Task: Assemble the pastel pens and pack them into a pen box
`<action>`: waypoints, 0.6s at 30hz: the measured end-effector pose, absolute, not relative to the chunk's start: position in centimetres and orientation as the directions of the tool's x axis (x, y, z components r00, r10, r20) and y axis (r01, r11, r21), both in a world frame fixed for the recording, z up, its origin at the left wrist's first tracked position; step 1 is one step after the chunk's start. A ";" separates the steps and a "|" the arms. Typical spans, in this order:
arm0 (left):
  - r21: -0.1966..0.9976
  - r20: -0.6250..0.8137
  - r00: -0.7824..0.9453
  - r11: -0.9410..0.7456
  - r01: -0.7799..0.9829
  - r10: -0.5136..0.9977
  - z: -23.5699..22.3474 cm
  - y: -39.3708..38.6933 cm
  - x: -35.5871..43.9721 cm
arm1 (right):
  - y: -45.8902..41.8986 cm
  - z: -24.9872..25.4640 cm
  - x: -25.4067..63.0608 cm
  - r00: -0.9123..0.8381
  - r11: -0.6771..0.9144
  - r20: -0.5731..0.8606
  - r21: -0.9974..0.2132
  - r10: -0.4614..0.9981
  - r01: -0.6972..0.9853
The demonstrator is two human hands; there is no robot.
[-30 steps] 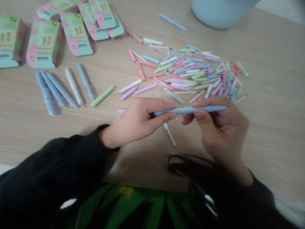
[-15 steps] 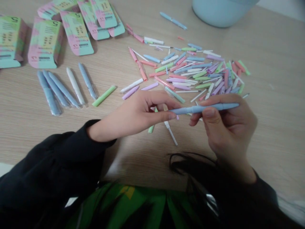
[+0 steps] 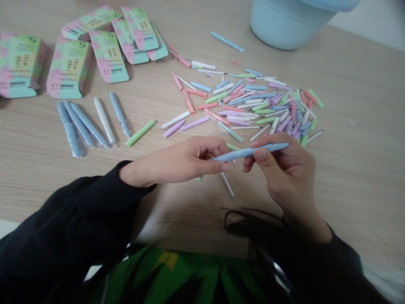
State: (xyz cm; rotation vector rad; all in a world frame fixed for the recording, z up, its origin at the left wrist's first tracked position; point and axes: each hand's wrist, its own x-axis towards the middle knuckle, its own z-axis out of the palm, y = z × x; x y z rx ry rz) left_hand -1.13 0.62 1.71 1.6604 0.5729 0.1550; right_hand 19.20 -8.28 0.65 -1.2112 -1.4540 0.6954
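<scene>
A light blue pen (image 3: 242, 153) is held level between both hands, just above the near side of the table. My right hand (image 3: 284, 173) pinches its right half between thumb and fingers. My left hand (image 3: 190, 162) closes its fingertips around the left end, which they partly hide. Beneath and beyond the hands lies a loose heap of pen parts (image 3: 262, 101), with caps, barrels and thin refills in pink, blue, green, purple and white. A white refill piece (image 3: 228, 184) rests below the pen. Green bits show partly behind my left hand.
Several blue pens and a white pen (image 3: 104, 120) lie side by side at left, with a green barrel (image 3: 141, 133) nearby. Pink and green cartons (image 3: 68, 69) stand at the back left. A blue tub (image 3: 291, 25) and a lone blue pen (image 3: 227, 41) are at the back.
The pen and both hands shifted right, then back left and slightly down. Both hands keep hold of the pen throughout. The whole view has dropped a little in the frame.
</scene>
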 end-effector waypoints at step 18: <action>0.987 -0.130 0.820 -0.008 0.162 0.558 1.3 0.6 -0.7 | -8.2 0.4 18.9 0.090 0.305 0.332 -0.924 0.939 0.230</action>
